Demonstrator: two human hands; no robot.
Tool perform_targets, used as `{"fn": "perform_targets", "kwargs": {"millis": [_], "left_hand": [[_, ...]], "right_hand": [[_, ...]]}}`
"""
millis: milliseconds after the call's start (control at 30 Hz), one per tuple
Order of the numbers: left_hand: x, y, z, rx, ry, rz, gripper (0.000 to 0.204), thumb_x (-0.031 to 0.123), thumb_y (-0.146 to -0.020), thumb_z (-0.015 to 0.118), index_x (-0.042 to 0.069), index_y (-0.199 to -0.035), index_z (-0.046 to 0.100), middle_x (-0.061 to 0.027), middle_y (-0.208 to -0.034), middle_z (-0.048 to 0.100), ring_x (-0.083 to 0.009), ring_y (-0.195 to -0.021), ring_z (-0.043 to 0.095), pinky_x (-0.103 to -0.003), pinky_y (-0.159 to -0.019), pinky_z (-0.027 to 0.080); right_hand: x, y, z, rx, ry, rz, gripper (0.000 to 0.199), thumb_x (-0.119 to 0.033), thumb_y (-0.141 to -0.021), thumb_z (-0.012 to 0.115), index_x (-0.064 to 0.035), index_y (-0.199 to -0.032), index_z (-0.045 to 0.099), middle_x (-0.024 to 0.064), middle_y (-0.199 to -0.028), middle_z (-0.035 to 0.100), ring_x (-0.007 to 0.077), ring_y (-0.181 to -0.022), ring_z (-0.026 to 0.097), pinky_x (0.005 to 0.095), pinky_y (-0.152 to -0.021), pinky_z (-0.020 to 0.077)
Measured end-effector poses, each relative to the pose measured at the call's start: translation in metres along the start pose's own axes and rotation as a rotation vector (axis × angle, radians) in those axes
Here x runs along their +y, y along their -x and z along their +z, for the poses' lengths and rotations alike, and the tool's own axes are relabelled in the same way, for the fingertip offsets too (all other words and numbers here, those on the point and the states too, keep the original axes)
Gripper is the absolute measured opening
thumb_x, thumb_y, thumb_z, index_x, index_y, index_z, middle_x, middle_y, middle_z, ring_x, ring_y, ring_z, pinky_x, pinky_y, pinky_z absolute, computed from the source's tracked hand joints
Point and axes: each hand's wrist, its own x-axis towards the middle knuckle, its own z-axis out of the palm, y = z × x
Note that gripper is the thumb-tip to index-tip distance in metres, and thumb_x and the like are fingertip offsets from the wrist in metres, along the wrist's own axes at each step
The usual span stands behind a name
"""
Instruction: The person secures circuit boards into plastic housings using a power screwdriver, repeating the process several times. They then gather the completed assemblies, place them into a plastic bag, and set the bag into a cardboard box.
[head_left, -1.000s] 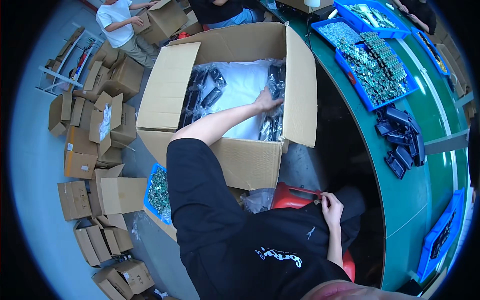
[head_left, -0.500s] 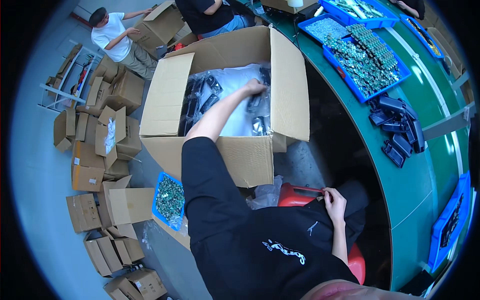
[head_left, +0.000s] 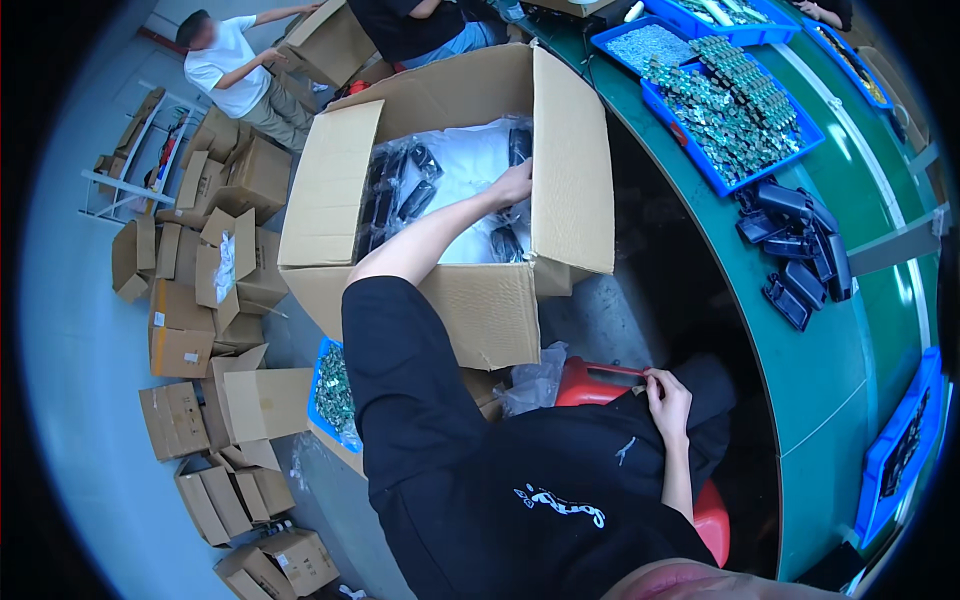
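A large open cardboard box (head_left: 480,310) stands before me. In it lie black plastic parts (head_left: 380,195) in clear bags, with white wrapping (head_left: 455,150) in the middle. My left hand (head_left: 512,186) reaches to the box's right inner side, its fingers curled among the bagged parts. The right flap hides the fingertips, and what they grip is not clear. My right hand (head_left: 670,400) rests on my lap beside a red stool (head_left: 590,385). Its fingers are bent together near a small tan bit, and what they hold, if anything, cannot be made out.
On the right, a curved green table (head_left: 800,400) carries blue trays of circuit boards (head_left: 730,120) and loose black housings (head_left: 795,240). Another blue tray (head_left: 335,395) sits left of my arm. Several cardboard boxes (head_left: 180,330) line the left. Farther off, a person in white (head_left: 235,65) handles a box.
My left hand has shifted slightly right, against the flap, and the bagged parts beneath it have moved. My right hand stays put. The view has shifted slightly.
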Motion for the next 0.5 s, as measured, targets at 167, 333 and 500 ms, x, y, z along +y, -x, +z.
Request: {"fn": "perform_targets", "kwargs": {"millis": [167,333,500], "left_hand": [[0.004,-0.008,-0.003,-0.033,-0.056,0.066,0.038,0.028,-0.089,0.057,-0.002,-0.110,0.065,-0.0246,-0.108,0.067,-0.0390,-0.101,0.065,-0.044,-0.087,0.050],[0.013,-0.015,-0.018,0.044,-0.108,0.279,0.033,0.025,-0.089,0.058,-0.001,-0.109,0.065,-0.0226,-0.102,0.069,-0.0355,-0.095,0.067,-0.043,-0.083,0.051],[0.080,-0.029,-0.096,0.157,0.118,0.046,0.028,0.025,-0.097,0.053,0.000,-0.090,0.064,-0.0017,-0.071,0.060,-0.0095,-0.066,0.053,-0.029,-0.060,0.043]], "right_hand": [[0.003,-0.002,-0.004,0.006,0.006,-0.009,0.007,-0.003,-0.085,0.062,-0.0031,-0.090,0.066,0.0117,-0.076,0.062,0.0259,-0.060,0.059,0.0330,-0.059,0.0479],[0.002,-0.001,-0.006,0.002,-0.011,-0.033,0.008,-0.003,-0.086,0.061,-0.0016,-0.091,0.067,0.0111,-0.078,0.064,0.0215,-0.061,0.060,0.0293,-0.059,0.0476],[0.005,-0.003,-0.014,-0.019,-0.265,0.079,0.009,-0.004,-0.088,0.061,-0.0006,-0.094,0.068,0.0076,-0.075,0.063,0.0133,-0.060,0.059,0.0253,-0.058,0.0451]]}}
